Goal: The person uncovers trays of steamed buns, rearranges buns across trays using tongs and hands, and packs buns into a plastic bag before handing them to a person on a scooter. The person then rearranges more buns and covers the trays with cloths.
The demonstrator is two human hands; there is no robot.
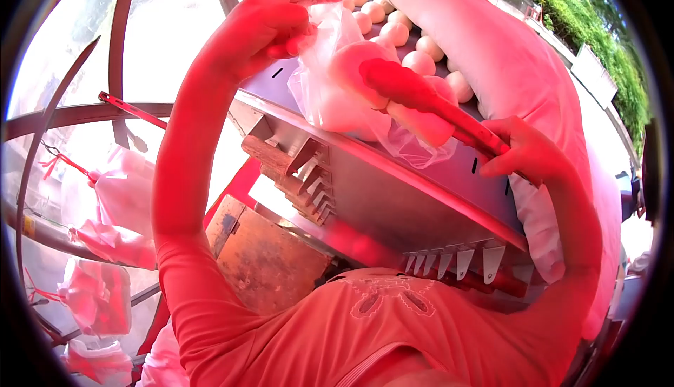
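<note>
Holding tongs [437, 104] — right hand [521, 151], outlined shirt motif [392, 296].

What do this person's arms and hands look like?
The left grip and right grip are ungloved human hands. Both forearms look bare, without cables or bands. The left sleeve is short and looks red, though a red cast tints much of the view.

Close head-worn view, facing forward and down.
It looks from above and behind the left hand [284, 25] and right hand [523, 152], over the shirt front [386, 310], towards the counter [488, 187] between them.
</note>
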